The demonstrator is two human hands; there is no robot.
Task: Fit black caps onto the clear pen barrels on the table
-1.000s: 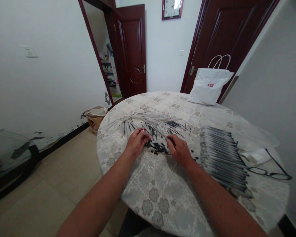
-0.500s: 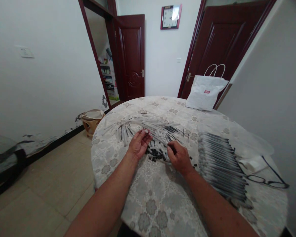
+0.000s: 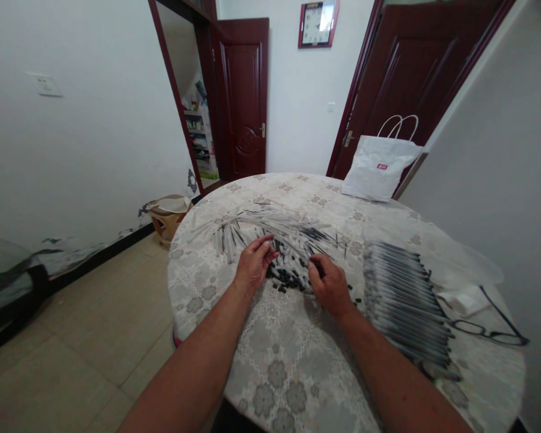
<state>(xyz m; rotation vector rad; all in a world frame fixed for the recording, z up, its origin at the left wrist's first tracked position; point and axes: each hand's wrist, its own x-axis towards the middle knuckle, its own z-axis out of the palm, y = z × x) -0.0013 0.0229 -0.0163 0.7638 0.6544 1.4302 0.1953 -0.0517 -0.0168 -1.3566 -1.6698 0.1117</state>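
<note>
My right hand is closed, thumb against fingers, on the near end of a clear pen barrel that slants up and left across the pile. My left hand has its thumb and forefinger pinched together near the barrel's far end; whatever lies between them is too small to make out. Small black caps are heaped on the table between and below both hands. Behind them spread loose clear tubes and thin black refills.
Right of my right hand lies a thick stack of pens with dark ends. Beyond it are eyeglasses, a white roll and a clear plastic bag. A white paper bag stands at the back of the round table.
My head view has shifted slightly. My left fingertips have closed in and turned a little, while my right hand has edged slightly right.
</note>
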